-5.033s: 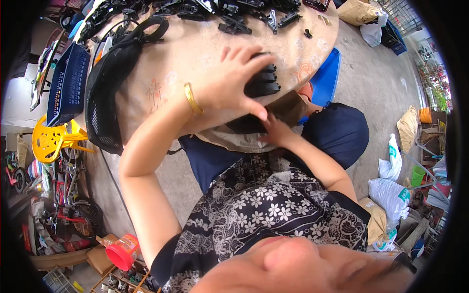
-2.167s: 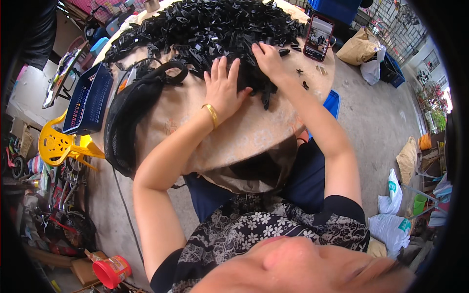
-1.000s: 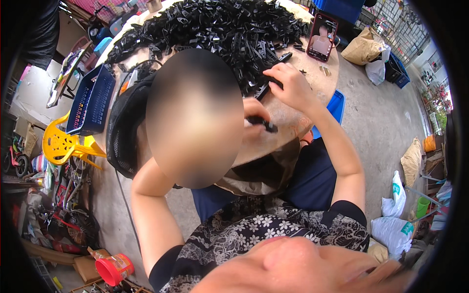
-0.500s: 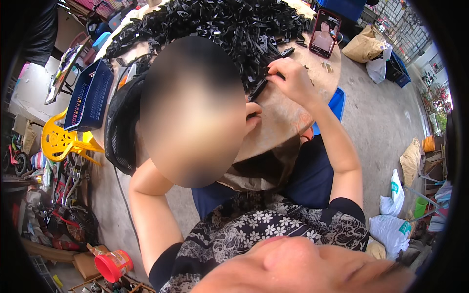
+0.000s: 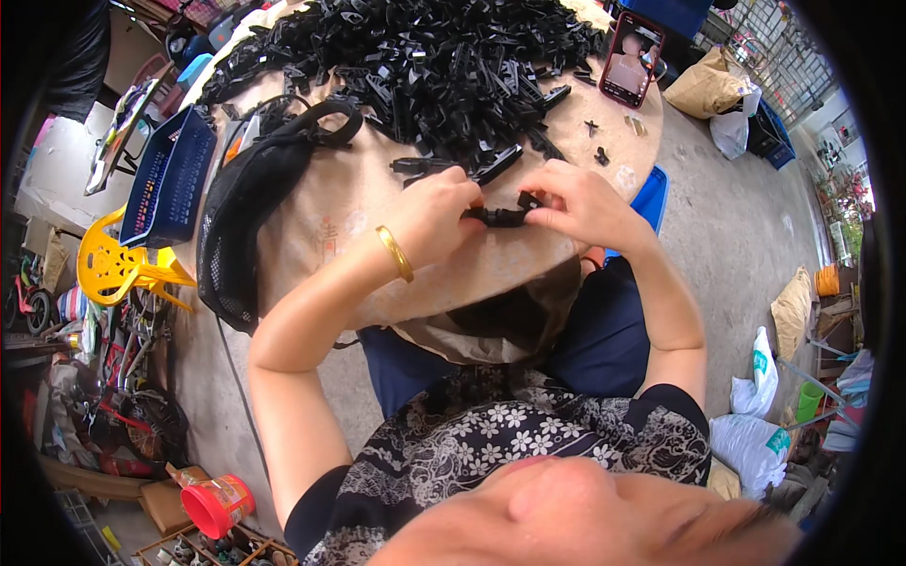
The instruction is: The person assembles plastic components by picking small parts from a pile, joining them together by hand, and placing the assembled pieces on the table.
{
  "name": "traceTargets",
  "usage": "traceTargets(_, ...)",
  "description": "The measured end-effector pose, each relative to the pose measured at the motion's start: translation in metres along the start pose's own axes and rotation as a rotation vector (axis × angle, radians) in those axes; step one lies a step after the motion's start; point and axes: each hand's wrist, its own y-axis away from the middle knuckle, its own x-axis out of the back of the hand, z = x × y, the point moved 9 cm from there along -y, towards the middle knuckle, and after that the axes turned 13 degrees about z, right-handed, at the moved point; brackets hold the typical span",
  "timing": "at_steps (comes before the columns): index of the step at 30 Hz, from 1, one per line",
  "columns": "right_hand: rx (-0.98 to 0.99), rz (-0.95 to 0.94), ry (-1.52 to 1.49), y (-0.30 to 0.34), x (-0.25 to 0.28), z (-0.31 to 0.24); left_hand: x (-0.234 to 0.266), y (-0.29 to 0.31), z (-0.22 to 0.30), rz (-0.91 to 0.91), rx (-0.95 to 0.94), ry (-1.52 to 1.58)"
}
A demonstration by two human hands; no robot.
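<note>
Between my two hands, above the near part of the round table, is a slim black plastic part point(image 5: 502, 218). My left hand point(image 5: 439, 215), with a gold bangle on its wrist, is closed on the part's left end. The fingers of my right hand point(image 5: 578, 203) pinch its right end, where a small black bit sticks up. Just beyond my hands a large heap of similar black plastic parts point(image 5: 434, 94) covers the far side of the table. One loose black part point(image 5: 497, 164) lies at the heap's near edge, close to both hands.
A black mesh bag point(image 5: 243, 217) lies over the table's left edge, beside a dark blue basket point(image 5: 170, 179). A phone point(image 5: 630, 60) stands at the right rim, near small loose bits point(image 5: 601, 157). A yellow chair point(image 5: 118, 264) stands left on the floor.
My right hand has drawn back from the heap's edge toward me. My left hand, mostly covered by a blurred patch before, now shows fully, and both hands meet at the black plastic part.
</note>
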Motion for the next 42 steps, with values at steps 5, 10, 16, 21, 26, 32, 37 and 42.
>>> traceTargets(5, 0.135, 0.085, 0.088, 0.000, 0.004, -0.004, -0.003, 0.001, -0.003, 0.051, 0.019, 0.051)
traceTargets(10, 0.176, 0.167, 0.094, -0.002, 0.014, -0.014, -0.005, -0.001, -0.012, 0.058, 0.077, 0.082)
traceTargets(16, 0.278, 0.070, 0.173, 0.002, 0.003, -0.029, -0.004, -0.003, -0.015, 0.053, 0.093, 0.119)
traceTargets(21, 0.325, 0.036, 0.105, -0.001, -0.007, -0.028, -0.009, -0.008, -0.009, 0.016, 0.070, 0.181)
traceTargets(26, 0.332, 0.031, 0.010, -0.001, -0.017, -0.035, -0.004, -0.009, -0.006, 0.018, 0.001, 0.193)
traceTargets(32, 0.196, -0.013, -0.154, -0.008, -0.006, -0.025, -0.016, -0.007, -0.008, -0.277, 0.062, 0.326)
traceTargets(37, 0.201, 0.521, 0.175, -0.046, 0.031, 0.029, 0.009, -0.016, 0.003, 0.331, -0.184, -0.069)
traceTargets(42, 0.059, 0.401, 0.317, -0.055, 0.017, 0.051, 0.008, -0.016, 0.014, 0.345, -0.267, -0.070)
